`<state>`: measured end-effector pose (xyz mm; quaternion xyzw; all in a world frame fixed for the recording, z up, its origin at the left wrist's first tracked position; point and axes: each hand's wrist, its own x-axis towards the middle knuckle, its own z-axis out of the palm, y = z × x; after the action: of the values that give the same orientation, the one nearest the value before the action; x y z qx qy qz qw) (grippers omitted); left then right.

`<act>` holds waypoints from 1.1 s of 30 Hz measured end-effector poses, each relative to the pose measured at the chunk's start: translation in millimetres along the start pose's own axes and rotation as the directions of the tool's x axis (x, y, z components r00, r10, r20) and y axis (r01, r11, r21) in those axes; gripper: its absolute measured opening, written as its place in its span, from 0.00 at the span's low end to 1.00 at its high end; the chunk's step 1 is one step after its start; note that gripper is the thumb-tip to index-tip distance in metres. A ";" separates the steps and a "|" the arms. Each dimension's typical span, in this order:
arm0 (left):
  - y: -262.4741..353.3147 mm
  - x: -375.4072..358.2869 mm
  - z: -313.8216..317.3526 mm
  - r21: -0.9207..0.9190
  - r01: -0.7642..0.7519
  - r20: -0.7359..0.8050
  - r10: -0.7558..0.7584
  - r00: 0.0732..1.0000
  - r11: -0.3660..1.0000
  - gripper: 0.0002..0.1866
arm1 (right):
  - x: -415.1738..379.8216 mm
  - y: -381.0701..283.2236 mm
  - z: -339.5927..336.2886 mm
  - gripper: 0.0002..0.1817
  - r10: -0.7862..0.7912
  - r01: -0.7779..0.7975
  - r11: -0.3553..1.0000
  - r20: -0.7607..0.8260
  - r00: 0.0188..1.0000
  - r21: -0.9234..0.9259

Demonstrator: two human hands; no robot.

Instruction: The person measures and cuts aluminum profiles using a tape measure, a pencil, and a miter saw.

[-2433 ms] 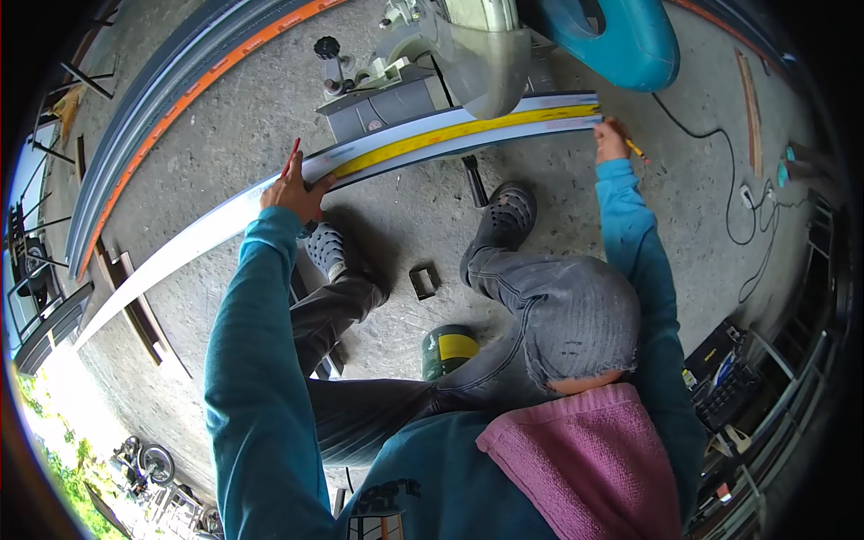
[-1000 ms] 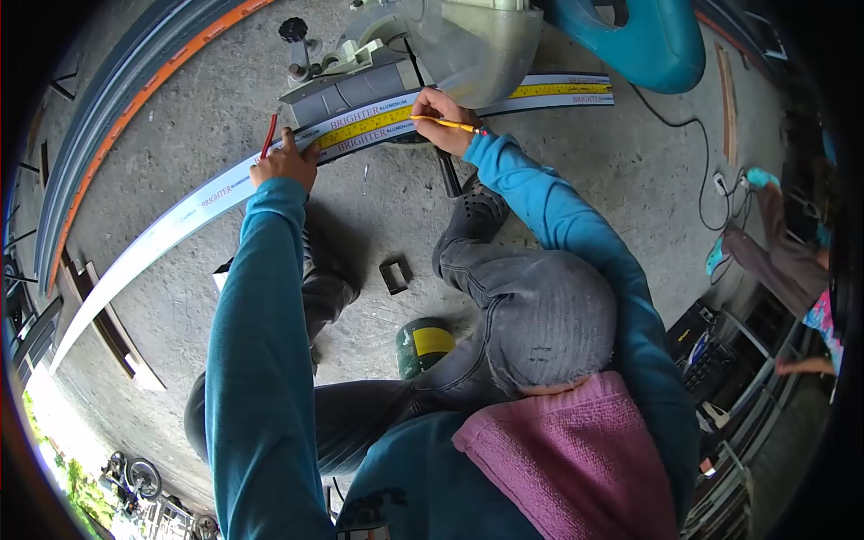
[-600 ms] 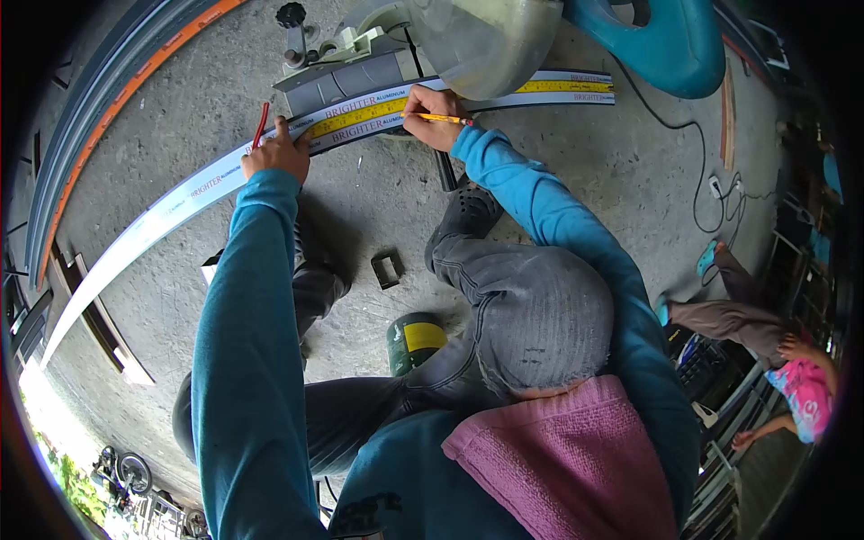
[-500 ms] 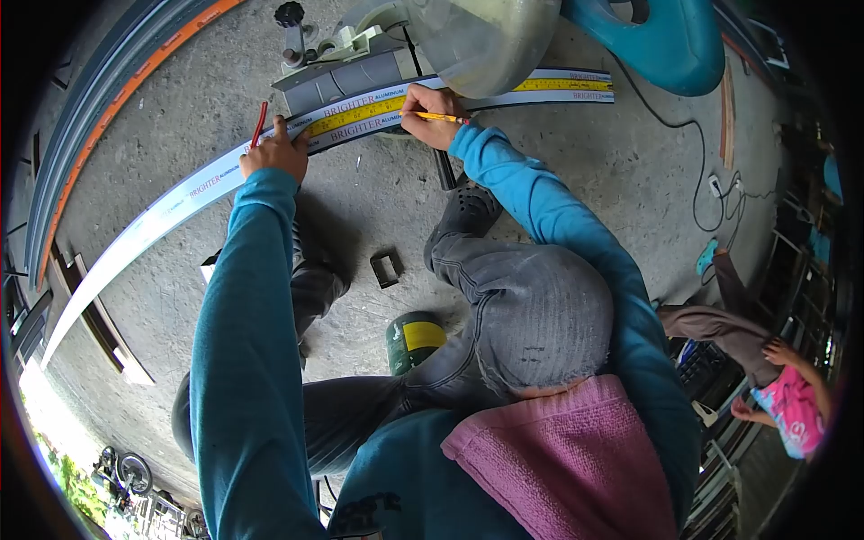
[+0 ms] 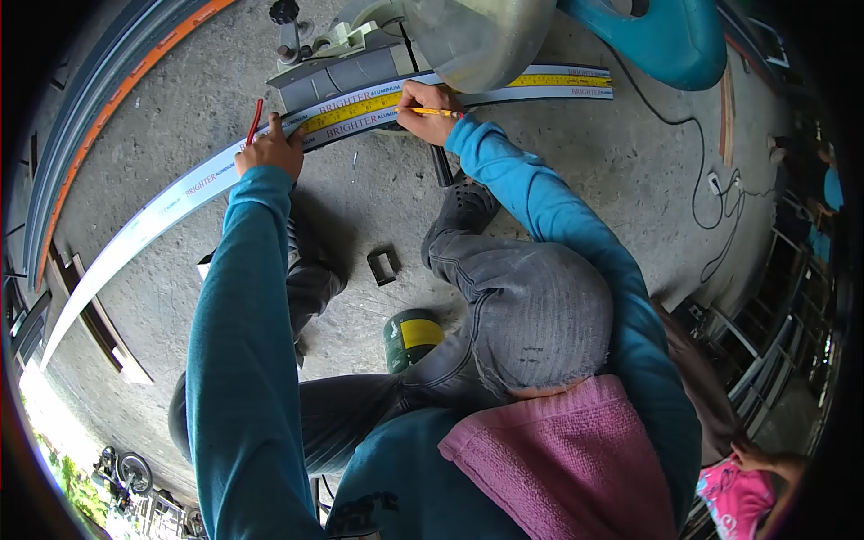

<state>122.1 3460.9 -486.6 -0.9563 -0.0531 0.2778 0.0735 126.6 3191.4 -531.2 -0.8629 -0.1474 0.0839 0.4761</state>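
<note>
A long aluminum bar (image 5: 202, 184) with white "BRIGHTER ALUMINUM" film lies across the base of a miter saw (image 5: 346, 76). Along it runs a yellow tape measure (image 5: 346, 113), its blade stretching under the saw's cloudy guard toward the bar's right end. My left hand (image 5: 272, 151) is closed over the bar at the tape's left end; a thin red piece (image 5: 255, 122) sticks up beside the fingers. In my right hand (image 5: 427, 108) a yellow pencil (image 5: 436, 112) is pinched, its point at the bar's near edge beside the tape.
The saw's teal housing (image 5: 657, 40) overhangs at upper right, with a black cord (image 5: 670, 126) trailing on the concrete. Long profiles with an orange edge (image 5: 117, 99) lie at left. A green can (image 5: 400, 346) and a small dark metal frame (image 5: 384, 265) sit by my legs. Another person (image 5: 738, 490) is at lower right.
My hands, the bar and the tape hold nearly the same place, with only a slight shift of the view. The other person at right has moved nearer, toward the bottom of the view.
</note>
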 end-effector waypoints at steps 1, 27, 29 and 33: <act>0.4 -0.5 -1.5 -0.007 -0.003 -0.002 0.003 1.000 1.000 0.33 | 0.3 0.4 -0.9 0.09 0.001 -0.001 1.000 -0.002 1.000 0.000; 104.8 -118.1 50.8 -0.459 -0.350 0.428 0.549 0.718 0.816 0.56 | -67.3 4.7 -154.8 0.34 -0.112 0.086 0.766 -0.001 0.994 -0.637; 98.4 -119.8 59.4 -0.466 -0.318 0.492 0.541 0.682 0.826 0.56 | -64.4 12.8 -147.1 0.33 -0.131 0.071 0.725 -0.036 0.991 -0.685; 84.9 -114.4 82.5 -0.415 -0.280 0.377 0.444 0.813 0.865 0.55 | -63.3 28.2 -142.6 0.29 -0.096 0.042 0.656 -0.028 0.995 -0.753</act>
<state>-13.3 3370.2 -510.0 -0.8524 0.0699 0.4920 -0.1629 112.6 3042.4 -478.8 -0.9784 -0.1858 -0.0306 0.0848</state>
